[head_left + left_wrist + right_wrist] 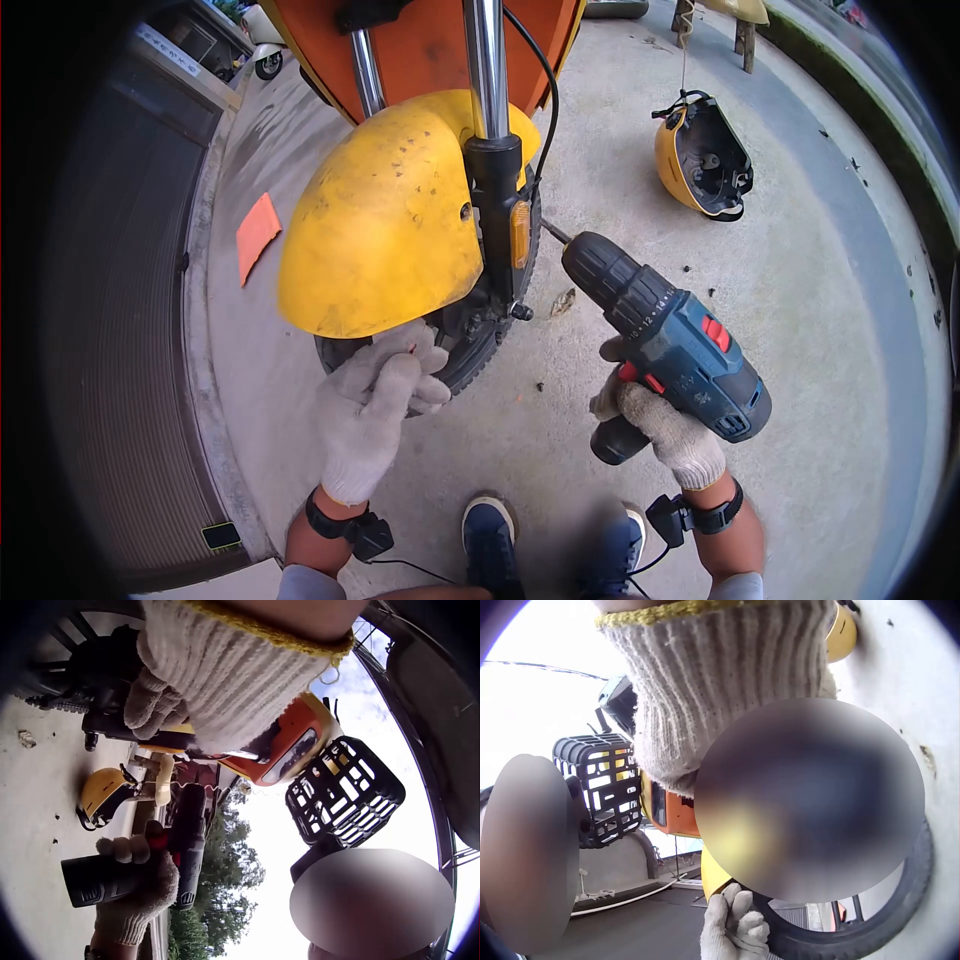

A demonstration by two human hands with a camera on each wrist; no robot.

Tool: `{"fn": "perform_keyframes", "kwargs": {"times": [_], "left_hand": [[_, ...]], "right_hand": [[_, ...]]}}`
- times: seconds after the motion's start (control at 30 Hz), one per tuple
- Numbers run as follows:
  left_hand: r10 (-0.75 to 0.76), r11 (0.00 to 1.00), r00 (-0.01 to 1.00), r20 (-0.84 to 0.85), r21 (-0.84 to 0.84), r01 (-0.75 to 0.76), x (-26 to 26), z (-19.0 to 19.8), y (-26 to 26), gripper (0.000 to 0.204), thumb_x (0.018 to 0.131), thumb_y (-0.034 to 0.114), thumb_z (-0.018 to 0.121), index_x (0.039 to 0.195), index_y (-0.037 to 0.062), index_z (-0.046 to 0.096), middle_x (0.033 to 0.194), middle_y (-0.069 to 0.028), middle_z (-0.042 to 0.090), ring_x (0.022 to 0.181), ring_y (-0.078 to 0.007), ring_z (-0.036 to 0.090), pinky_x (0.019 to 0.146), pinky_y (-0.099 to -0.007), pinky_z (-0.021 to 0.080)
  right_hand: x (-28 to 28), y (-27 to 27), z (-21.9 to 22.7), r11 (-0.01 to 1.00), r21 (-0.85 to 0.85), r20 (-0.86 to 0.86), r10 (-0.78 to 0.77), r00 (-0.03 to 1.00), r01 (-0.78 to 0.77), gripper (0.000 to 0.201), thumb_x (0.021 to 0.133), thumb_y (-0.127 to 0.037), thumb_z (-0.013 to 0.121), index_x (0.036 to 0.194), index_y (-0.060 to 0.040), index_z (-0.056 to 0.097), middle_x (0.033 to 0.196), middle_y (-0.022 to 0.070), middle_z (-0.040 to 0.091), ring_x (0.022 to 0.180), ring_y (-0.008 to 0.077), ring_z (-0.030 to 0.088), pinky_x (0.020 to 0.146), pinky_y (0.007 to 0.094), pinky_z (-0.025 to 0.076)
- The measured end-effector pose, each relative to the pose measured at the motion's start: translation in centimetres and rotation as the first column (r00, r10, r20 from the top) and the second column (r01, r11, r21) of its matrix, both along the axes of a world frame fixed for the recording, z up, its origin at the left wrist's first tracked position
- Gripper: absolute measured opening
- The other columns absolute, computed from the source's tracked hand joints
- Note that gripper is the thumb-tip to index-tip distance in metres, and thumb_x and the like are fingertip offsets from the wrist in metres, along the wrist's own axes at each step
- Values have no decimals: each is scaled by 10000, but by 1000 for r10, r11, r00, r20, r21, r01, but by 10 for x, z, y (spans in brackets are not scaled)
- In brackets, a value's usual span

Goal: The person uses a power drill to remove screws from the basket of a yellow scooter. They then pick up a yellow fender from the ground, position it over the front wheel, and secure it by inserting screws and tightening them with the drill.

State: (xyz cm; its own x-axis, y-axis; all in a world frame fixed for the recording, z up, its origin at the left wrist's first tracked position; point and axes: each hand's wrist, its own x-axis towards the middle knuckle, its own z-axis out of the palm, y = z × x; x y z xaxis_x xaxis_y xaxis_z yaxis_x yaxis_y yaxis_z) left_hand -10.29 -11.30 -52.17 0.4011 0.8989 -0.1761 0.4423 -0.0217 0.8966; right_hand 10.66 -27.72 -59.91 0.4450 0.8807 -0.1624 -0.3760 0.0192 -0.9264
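Observation:
The yellow front fender of a motorbike covers the tyre in the head view. A hole shows near its edge, beside the fork leg with an amber reflector. Just under the fender's lower edge is my gloved left hand, thumb and index pinching a tiny reddish-dark piece; I cannot tell its kind. My gloved right hand grips a blue-black cordless drill by its handle, fingers by the red trigger. The drill's bit points toward the fork, its tip overlapping the tyre's edge.
A yellow helmet hangs by a cord at the right. An orange flat piece lies on the concrete at the left, near a ribbed dark door. A black basket sits on the motorbike. My shoes stand below.

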Motion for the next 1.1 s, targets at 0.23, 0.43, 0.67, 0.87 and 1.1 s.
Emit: {"fn": "perform_keyframes", "kwargs": {"times": [0.23,0.43,0.67,0.87,1.1], "left_hand": [[116,970,991,-67,222,-98,-74,-41,80,647,1023,436,452,1384,-100,434,1327,-180,552,1208,-238,512,1011,-343,408],[-216,971,969,123,130,200,-69,-49,53,652,946,417,596,1356,-73,466,1274,-124,576,1150,-181,533,993,-324,419],[-384,897,882,275,-114,426,-1,-25,3,677,777,65,742,1362,-47,421,1289,-98,552,1167,-181,545,1015,-333,439],[-524,774,810,262,-250,582,33,-16,-8,547,823,-113,638,1322,-53,423,1256,-141,579,1158,-210,596,997,-359,499],[-467,826,860,207,-245,507,83,-48,-31,462,784,-46,752,1213,-12,582,1153,-114,666,1035,-196,658,923,-335,534]], "right_hand": [[14,-124,-53,824,-552,263,25,964,130,192,831,-58,614,1023,-78,617,746,34,640,670,149,631,628,318,520],[9,-182,-54,394,-786,612,607,507,477,366,787,-229,678,1128,-100,646,979,125,707,897,287,694,770,380,533],[-5,-239,-108,239,-866,454,744,491,440,534,745,-271,699,1236,-110,564,1110,123,653,1090,301,611,955,408,460],[6,-237,-96,319,-896,425,819,386,310,600,738,-347,661,1271,-91,559,1159,134,633,1122,291,592,996,400,438],[147,-72,-101,582,-744,636,465,616,328,411,871,-306,533,1209,-96,632,1036,185,704,994,362,667,888,424,521]]}}
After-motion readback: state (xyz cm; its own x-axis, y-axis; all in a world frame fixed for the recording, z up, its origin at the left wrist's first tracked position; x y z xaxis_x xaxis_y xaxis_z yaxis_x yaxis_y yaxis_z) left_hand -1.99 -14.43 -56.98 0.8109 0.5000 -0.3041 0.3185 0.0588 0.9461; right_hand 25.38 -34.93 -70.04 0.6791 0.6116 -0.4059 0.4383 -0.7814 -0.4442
